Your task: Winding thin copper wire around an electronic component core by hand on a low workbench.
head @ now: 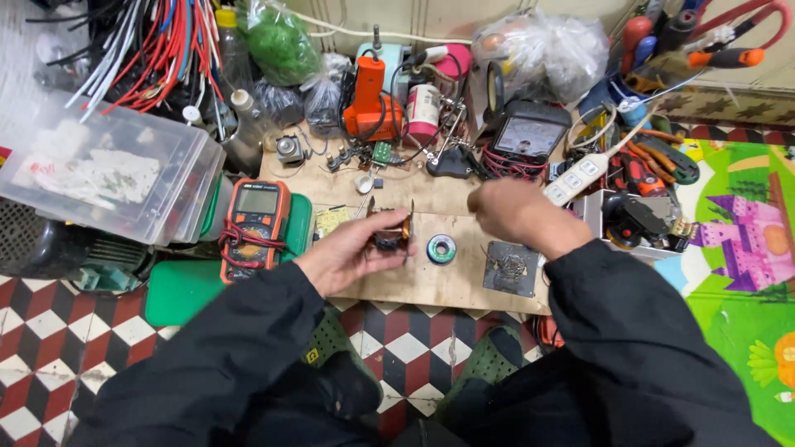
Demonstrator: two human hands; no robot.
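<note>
Head view: left hand [348, 252] cupped around small copper-wound coil part [391, 228], held just above plywood tabletop [431, 285]. Right hand [517, 213] loosely closed, raised near coil, blurred; cannot tell whether anything pinched. Solder spool [441, 248] just beside, orange multimeter [255, 228] near left wrist. Likely risks: coil slipping from partial grip; sleeve brushing spool or meter leads; hand drifting into clutter behind.
</note>
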